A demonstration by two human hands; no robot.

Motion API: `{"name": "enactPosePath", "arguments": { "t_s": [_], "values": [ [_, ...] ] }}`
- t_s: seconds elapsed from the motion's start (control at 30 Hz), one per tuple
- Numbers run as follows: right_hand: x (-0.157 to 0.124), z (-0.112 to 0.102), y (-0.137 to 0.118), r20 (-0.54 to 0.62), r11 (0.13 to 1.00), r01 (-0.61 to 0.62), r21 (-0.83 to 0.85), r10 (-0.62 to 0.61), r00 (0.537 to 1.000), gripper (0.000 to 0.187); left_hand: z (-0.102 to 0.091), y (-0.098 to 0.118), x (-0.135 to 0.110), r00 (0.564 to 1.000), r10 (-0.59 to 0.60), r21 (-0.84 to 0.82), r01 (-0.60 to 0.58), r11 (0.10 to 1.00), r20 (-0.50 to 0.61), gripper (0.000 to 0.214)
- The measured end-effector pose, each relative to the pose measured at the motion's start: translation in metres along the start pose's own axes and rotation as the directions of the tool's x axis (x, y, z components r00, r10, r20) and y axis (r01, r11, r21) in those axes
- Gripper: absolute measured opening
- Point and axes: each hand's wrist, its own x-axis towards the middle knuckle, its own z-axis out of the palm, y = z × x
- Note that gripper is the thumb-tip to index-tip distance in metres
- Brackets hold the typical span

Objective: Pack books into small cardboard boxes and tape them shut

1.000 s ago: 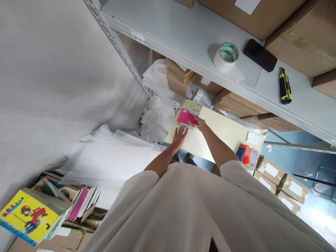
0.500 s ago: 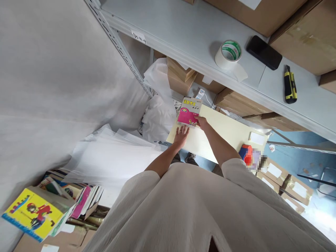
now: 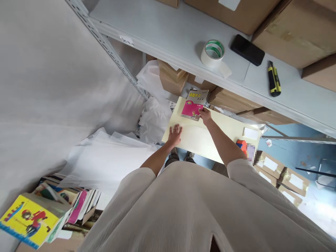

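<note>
A paperback book (image 3: 193,106) with a grey and pink cover and yellow Chinese lettering is held at its lower right edge by my right hand (image 3: 205,114). My right thumb lies on the cover; the other fingers are hidden beneath. The book is over the far part of a pale yellow tabletop (image 3: 194,136). Nearer to me, my left hand (image 3: 174,135) rests flat on the tabletop's left part with fingers spread, apart from the book and holding nothing.
Above the table, a grey shelf (image 3: 162,38) carries a tape roll (image 3: 212,53), a black phone (image 3: 247,49), a yellow-black box cutter (image 3: 274,78) and cardboard boxes (image 3: 283,31). White sheets (image 3: 112,159) and a stack of books (image 3: 31,220) lie at left. More boxes (image 3: 295,180) stand at right.
My right hand has moved the book away from my left hand, toward the table's far side. My left hand now lies flat, apart from the book. The camera view has shifted slightly.
</note>
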Motion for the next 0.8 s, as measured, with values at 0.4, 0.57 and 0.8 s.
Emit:
{"name": "enactPosePath", "arguments": {
  "t_s": [0.4,0.57,0.8],
  "values": [
    [-0.157,-0.094,0.054,0.027,0.949,-0.180,0.259,0.180,0.983,0.075,-0.034,0.004,0.039,0.998,-0.065,0.092,0.066,0.994,-0.016,0.101],
    [-0.184,-0.095,0.091,0.056,0.931,-0.234,0.281,0.228,0.972,0.072,-0.024,0.028,0.021,0.995,-0.016,0.033,0.019,0.999,-0.099,0.081],
    [-0.177,-0.094,0.124,-0.074,0.958,-0.274,0.087,0.281,0.957,0.048,0.006,0.073,-0.001,0.995,0.033,-0.006,-0.032,0.999,0.095,0.082]
  ]
}}
